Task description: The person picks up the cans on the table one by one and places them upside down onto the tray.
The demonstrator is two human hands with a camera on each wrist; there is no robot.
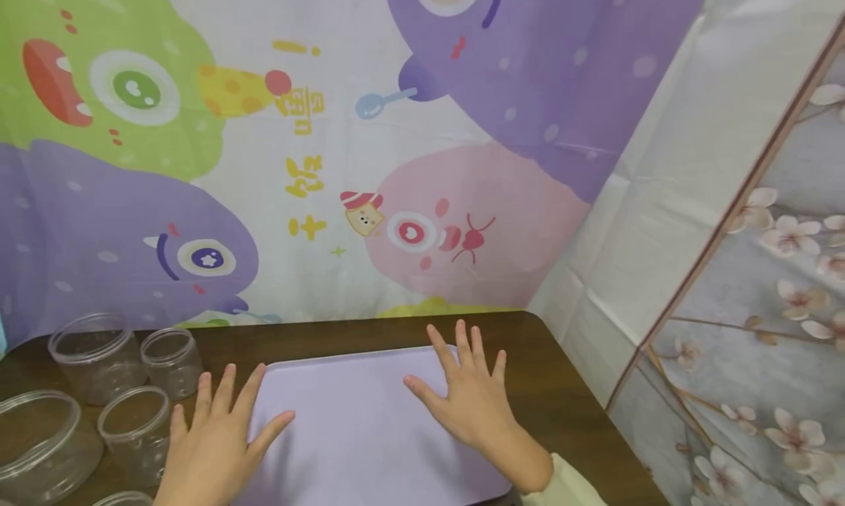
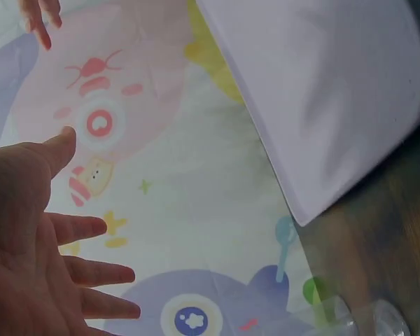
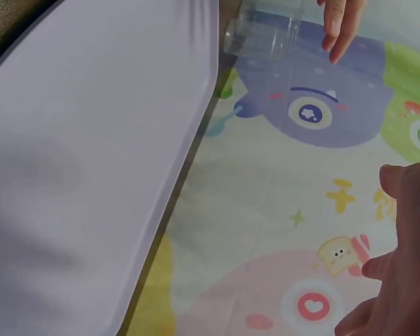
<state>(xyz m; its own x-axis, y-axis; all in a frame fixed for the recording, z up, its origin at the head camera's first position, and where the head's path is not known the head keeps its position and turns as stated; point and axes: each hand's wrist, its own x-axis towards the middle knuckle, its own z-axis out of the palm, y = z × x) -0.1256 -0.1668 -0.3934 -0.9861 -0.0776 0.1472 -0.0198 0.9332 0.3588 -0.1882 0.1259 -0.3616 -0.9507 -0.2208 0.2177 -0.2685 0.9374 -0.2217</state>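
Note:
Both hands hover with fingers spread and hold nothing. In the head view the left hand (image 1: 214, 440) is over the left edge of a pale purple tray (image 1: 363, 425), beside a small clear jar (image 1: 137, 433). The right hand (image 1: 472, 403) is above the tray's right part, its fingers pointing away. Shadows of both hands fall on the tray. The left wrist view shows the left palm (image 2: 28, 252) with the tray (image 2: 336, 91) off to the upper right. In the right wrist view the right hand (image 3: 399, 273) is at the lower right, apart from the tray (image 3: 91, 154).
Several clear round containers stand on the dark wooden table (image 1: 561, 389) at the left, among them a wide one (image 1: 46, 447) and a tall one (image 1: 99, 359). A cartoon-print cloth (image 1: 317, 125) hangs behind the table. Flower-patterned panels (image 1: 759, 330) are at the right.

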